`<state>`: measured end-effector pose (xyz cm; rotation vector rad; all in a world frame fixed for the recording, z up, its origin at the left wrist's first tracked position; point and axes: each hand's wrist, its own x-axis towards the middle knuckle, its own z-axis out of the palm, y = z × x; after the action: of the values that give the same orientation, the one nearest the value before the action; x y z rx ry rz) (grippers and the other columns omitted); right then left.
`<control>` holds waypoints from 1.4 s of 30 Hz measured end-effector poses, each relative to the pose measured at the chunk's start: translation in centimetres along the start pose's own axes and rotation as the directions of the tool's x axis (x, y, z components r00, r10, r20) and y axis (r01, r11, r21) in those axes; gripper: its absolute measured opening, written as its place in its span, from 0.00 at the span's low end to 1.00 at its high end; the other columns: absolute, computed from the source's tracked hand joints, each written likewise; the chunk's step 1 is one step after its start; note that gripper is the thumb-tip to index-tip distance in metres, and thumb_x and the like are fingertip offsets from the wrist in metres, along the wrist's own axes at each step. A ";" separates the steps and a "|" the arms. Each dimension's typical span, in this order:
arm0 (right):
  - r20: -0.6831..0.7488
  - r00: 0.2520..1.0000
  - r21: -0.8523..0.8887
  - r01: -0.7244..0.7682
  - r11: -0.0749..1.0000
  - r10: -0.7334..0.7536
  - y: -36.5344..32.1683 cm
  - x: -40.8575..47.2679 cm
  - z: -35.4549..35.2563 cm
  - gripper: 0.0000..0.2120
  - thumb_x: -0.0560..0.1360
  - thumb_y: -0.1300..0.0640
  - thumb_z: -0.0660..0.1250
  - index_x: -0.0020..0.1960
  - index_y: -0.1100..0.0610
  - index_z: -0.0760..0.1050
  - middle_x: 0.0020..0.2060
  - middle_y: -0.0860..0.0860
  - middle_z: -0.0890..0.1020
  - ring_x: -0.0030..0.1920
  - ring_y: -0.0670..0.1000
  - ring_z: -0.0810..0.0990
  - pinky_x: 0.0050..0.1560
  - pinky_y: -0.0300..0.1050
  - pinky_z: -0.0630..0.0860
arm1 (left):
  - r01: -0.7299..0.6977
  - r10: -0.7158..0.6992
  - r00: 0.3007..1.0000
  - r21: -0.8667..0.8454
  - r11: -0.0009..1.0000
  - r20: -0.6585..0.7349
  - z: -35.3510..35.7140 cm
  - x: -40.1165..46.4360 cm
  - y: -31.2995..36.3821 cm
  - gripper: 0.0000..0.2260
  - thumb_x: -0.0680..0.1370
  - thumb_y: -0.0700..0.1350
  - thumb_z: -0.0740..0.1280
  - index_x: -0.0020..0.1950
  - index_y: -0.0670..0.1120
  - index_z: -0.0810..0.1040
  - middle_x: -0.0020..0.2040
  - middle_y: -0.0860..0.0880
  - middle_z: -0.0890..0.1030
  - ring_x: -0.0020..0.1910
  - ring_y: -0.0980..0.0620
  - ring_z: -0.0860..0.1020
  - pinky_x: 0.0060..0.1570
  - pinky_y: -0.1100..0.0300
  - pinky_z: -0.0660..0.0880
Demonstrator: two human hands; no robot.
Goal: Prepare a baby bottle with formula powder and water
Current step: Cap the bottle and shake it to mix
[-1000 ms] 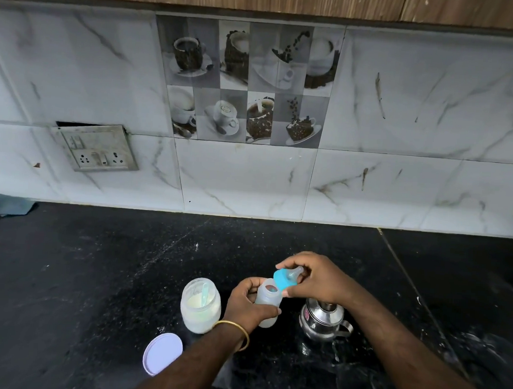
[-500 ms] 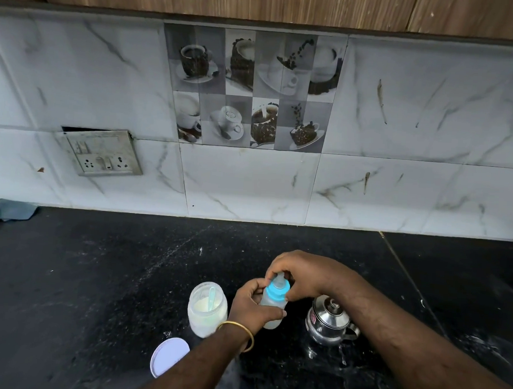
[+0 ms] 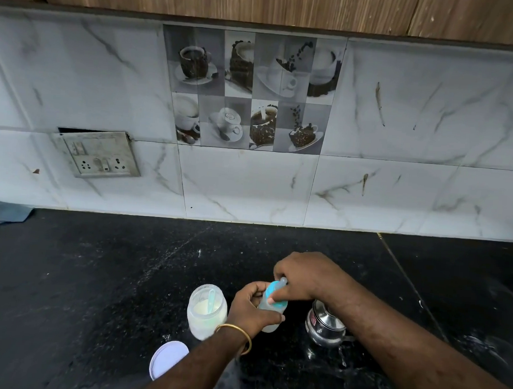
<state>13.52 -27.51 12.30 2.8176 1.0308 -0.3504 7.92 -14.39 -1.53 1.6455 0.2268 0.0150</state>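
Left hand (image 3: pixel 250 308) is clamping its grip round the baby bottle (image 3: pixel 271 321), right hand (image 3: pixel 307 276) pinching the blue teat cap (image 3: pixel 275 293) above it, steel pot (image 3: pixel 325 327) just right.

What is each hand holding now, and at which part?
The left hand grips the baby bottle around its body. The right hand holds the blue cap on top of the bottle, fingers around its collar.

The blue cap (image 3: pixel 274 296), earlier held above, now sits on the bottle (image 3: pixel 270 314).
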 end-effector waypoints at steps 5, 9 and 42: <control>0.099 0.993 0.072 0.060 0.996 -0.067 -0.3 -0.5 0.0 0.22 0.70 0.48 0.75 0.62 0.40 0.74 0.58 0.44 0.78 0.57 0.49 0.79 0.52 0.51 0.78 | 0.006 -0.006 1.000 0.001 1.000 0.022 0.0 0.2 -0.3 0.30 0.54 0.41 0.81 0.55 0.47 0.80 0.51 0.46 0.86 0.52 0.48 0.84 0.55 0.53 0.81; 0.033 0.999 -0.025 -0.022 0.999 0.023 -0.6 -0.5 0.3 0.23 0.70 0.37 0.70 0.61 0.45 0.76 0.54 0.47 0.81 0.52 0.52 0.81 0.50 0.51 0.78 | 0.003 -0.004 0.999 0.013 1.000 0.035 0.2 0.1 -0.3 0.27 0.56 0.37 0.81 0.54 0.46 0.81 0.49 0.47 0.86 0.48 0.51 0.84 0.48 0.61 0.79; -0.214 0.977 0.880 0.203 0.430 -0.025 1.0 0.8 7.4 0.28 0.65 0.40 0.80 0.63 0.34 0.77 0.77 0.39 0.63 0.76 0.45 0.66 0.75 0.57 0.66 | -0.057 0.092 0.968 -0.152 0.987 0.234 -1.1 0.2 1.5 0.37 0.57 0.36 0.82 0.64 0.44 0.74 0.58 0.43 0.83 0.56 0.50 0.83 0.52 0.58 0.80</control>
<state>13.44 -29.17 4.95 3.7825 1.3840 -0.9593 8.12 -13.41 -0.01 1.4945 -0.0217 -0.1085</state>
